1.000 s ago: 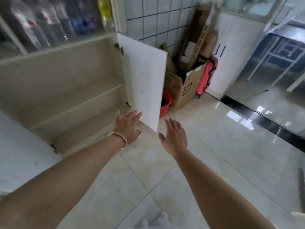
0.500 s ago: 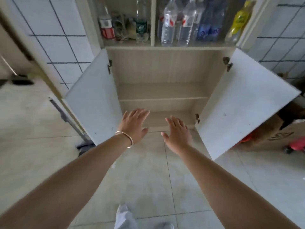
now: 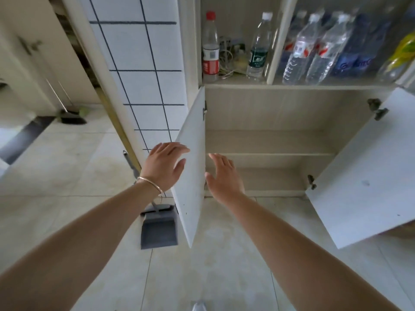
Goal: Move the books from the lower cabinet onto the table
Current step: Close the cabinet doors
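Note:
The lower cabinet [image 3: 265, 113] stands with both white doors swung out, and its two shelves show no books. My left hand [image 3: 165, 163], a thin bangle on the wrist, reaches forward with straight fingers over the outer face of the left door [image 3: 192, 167]; I cannot tell whether it touches. To the right of that door's edge, my right hand [image 3: 224, 176] stretches out flat in front of the shelves and holds nothing. The right door [image 3: 368, 176] hangs wide open. No table is in view.
Several plastic bottles [image 3: 301, 46] stand behind glass above the cabinet. A grey dustpan [image 3: 158, 227] leans on the floor left of the left door. A tiled wall column [image 3: 143, 63] rises on the left, and a broom [image 3: 71, 115] lies farther back.
The view has swung left, from the cabinet's right side to its left door. Both hands stayed flat and outstretched; the left hand now lies over the left door.

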